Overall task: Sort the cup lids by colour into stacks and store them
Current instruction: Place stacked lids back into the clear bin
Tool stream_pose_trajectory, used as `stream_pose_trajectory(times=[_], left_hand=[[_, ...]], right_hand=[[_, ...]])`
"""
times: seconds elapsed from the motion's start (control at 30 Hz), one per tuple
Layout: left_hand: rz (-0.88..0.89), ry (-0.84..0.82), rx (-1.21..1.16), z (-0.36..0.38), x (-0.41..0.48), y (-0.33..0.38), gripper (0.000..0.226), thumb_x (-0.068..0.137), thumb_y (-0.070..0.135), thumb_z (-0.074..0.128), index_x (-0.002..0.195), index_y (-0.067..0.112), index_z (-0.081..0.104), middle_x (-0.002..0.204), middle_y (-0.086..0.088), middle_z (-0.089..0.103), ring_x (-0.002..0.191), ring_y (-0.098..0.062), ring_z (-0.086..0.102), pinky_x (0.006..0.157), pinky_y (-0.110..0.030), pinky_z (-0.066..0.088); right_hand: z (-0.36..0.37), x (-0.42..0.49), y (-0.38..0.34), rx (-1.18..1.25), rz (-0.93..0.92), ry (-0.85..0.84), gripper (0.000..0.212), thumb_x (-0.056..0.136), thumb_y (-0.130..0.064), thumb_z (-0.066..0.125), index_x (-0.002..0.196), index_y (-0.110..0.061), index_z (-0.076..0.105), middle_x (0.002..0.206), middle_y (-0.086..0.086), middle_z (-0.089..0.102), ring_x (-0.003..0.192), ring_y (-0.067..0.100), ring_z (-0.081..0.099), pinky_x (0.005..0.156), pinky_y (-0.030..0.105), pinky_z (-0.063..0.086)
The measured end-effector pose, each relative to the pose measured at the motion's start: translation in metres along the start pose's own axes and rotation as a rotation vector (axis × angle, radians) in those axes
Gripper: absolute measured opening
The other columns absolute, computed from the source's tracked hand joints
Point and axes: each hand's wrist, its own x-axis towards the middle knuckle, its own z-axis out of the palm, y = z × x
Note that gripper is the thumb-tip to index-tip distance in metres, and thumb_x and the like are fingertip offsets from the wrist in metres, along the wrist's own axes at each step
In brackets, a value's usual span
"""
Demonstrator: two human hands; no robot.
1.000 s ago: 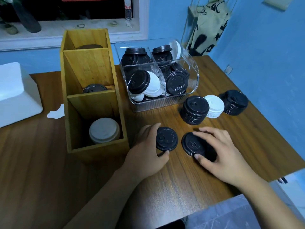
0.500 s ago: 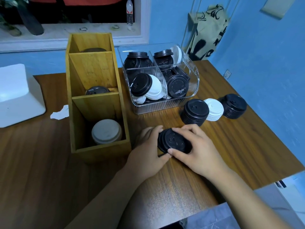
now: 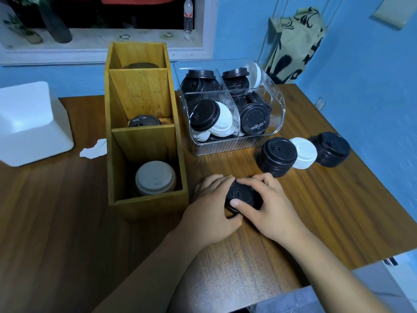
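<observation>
Both hands cup the small black lid stack (image 3: pixel 242 196) flat on the table (image 3: pixel 338 211), left hand (image 3: pixel 208 213) and right hand (image 3: pixel 270 210) fingers curled round its rim, taller black stack (image 3: pixel 278 155) just up-right, nearer the right.

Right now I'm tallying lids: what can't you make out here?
Head view, the black lids: the left grip and right grip close round them, covering how many.
Head view, the wooden organizer: its dividers hide how deep each stack goes.
Head view, the clear bin: top lids cover those beneath.
Head view, the white stack: the black stack in front hides its left side.
</observation>
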Motion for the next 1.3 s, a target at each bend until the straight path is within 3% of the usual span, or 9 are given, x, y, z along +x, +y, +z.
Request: stream_pose_trajectory(times=[0.13,0.27,0.47,0.6,0.73,0.97,1.03,1.1,1.3], left_hand=[[0.005,-0.015,0.003,0.001,0.001,-0.003,0.085,0.087,0.047,0.07,0.158,0.021,0.031,0.165,0.013,0.02,0.149,-0.001,0.006,0.124,-0.029,0.01],[0.01,-0.005,-0.006,0.004,0.002,-0.005,0.087,0.087,0.053,0.07,0.158,0.02,0.032,0.164,0.011,0.024,0.149,-0.002,0.01,0.123,-0.028,0.012],[0.02,0.049,0.012,0.005,0.004,-0.004,0.079,0.085,0.057,0.068,0.15,0.023,0.04,0.149,0.012,0.038,0.144,-0.007,0.023,0.121,-0.034,0.026],[-0.01,0.019,0.018,0.005,0.003,-0.005,0.083,0.087,0.059,0.066,0.155,0.026,0.031,0.154,0.016,0.031,0.147,-0.004,0.017,0.123,-0.035,0.025],[-0.014,0.015,0.012,0.005,0.003,-0.004,0.083,0.087,0.058,0.066,0.155,0.025,0.032,0.154,0.015,0.031,0.146,-0.003,0.018,0.122,-0.036,0.025],[-0.008,0.033,0.038,0.008,0.006,-0.006,0.083,0.083,0.062,0.066,0.152,0.027,0.035,0.149,0.017,0.036,0.145,-0.005,0.024,0.119,-0.038,0.029],[-0.006,0.034,0.035,0.007,0.005,-0.006,0.084,0.084,0.062,0.066,0.153,0.026,0.035,0.15,0.016,0.036,0.144,-0.005,0.024,0.12,-0.038,0.029],[-0.003,0.035,0.036,0.006,0.005,-0.005,0.083,0.084,0.061,0.066,0.153,0.025,0.035,0.151,0.015,0.036,0.145,-0.005,0.023,0.12,-0.038,0.028],[-0.015,0.055,0.037,0.005,0.002,-0.004,0.083,0.084,0.062,0.067,0.152,0.025,0.036,0.148,0.017,0.033,0.143,-0.005,0.023,0.121,-0.032,0.026]], right_hand=[[0.0,0.002,0.001,-0.019,0.011,-0.027,0.069,0.077,-0.081,0.055,0.127,-0.036,0.067,0.108,-0.02,0.043,0.107,0.008,0.045,0.094,0.02,0.039],[-0.014,0.013,-0.002,-0.011,0.044,-0.162,0.065,0.071,-0.076,0.062,0.123,-0.039,0.067,0.106,-0.023,0.048,0.108,0.006,0.047,0.093,0.024,0.042],[-0.035,0.06,-0.044,0.121,-0.077,0.042,0.015,0.093,-0.036,0.069,0.105,-0.028,0.074,0.093,-0.015,0.068,0.086,0.004,0.063,0.078,0.019,0.048],[-0.028,0.111,-0.078,0.181,0.034,0.171,0.028,0.093,-0.045,0.068,0.116,-0.029,0.066,0.084,-0.017,0.067,0.076,0.002,0.063,0.071,0.015,0.045],[-0.017,0.151,-0.093,0.193,0.184,0.176,0.043,0.088,-0.054,0.069,0.12,-0.026,0.06,0.074,-0.014,0.064,0.085,0.007,0.064,0.079,0.031,0.051],[0.0,0.175,-0.097,0.454,0.378,0.152,0.047,0.071,-0.055,0.078,0.106,-0.032,0.057,0.097,0.001,0.071,0.093,0.029,0.072,0.085,0.051,0.059],[-0.002,0.173,-0.103,0.603,0.396,0.182,0.038,0.074,-0.043,0.081,0.102,-0.032,0.057,0.092,0.003,0.072,0.082,0.022,0.072,0.079,0.048,0.061],[-0.013,0.161,-0.109,0.744,0.344,0.223,0.033,0.086,-0.022,0.079,0.112,-0.024,0.059,0.076,0.002,0.069,0.06,0.014,0.066,0.063,0.035,0.056],[-0.049,0.058,-0.072,0.995,0.333,0.331,0.038,0.094,-0.009,0.068,0.13,-0.017,0.055,0.069,0.0,0.062,0.056,0.017,0.052,0.049,0.028,0.038]])
